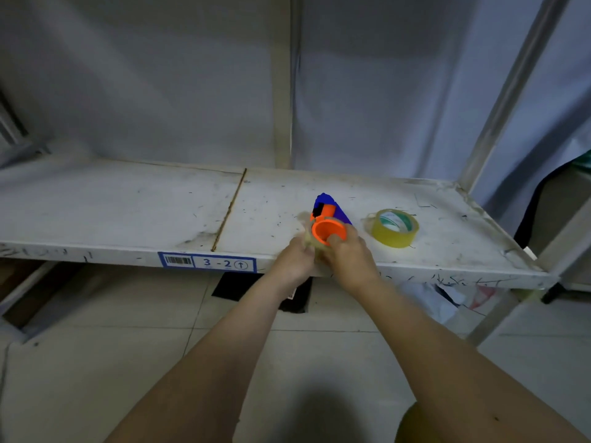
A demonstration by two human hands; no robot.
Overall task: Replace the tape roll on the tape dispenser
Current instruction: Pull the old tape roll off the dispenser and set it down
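Note:
An orange and blue tape dispenser (pixel 327 219) is held over the front of the white shelf (pixel 128 212). My right hand (pixel 350 254) grips it from the right, thumb on the orange hub. My left hand (pixel 295 259) is closed on a pale, blurred tape roll (pixel 311 241) that sits around the hub at its lower left. A full yellowish tape roll (pixel 395 227) with a green and white core label lies flat on the shelf to the right of both hands, apart from them.
The shelf's front edge carries a blue label (pixel 208 263) reading 3-2. Metal uprights stand behind (pixel 283 91) and at the right (pixel 511 91). A dark object (pixel 287 295) and crumpled bags (pixel 447 298) lie on the tiled floor beneath.

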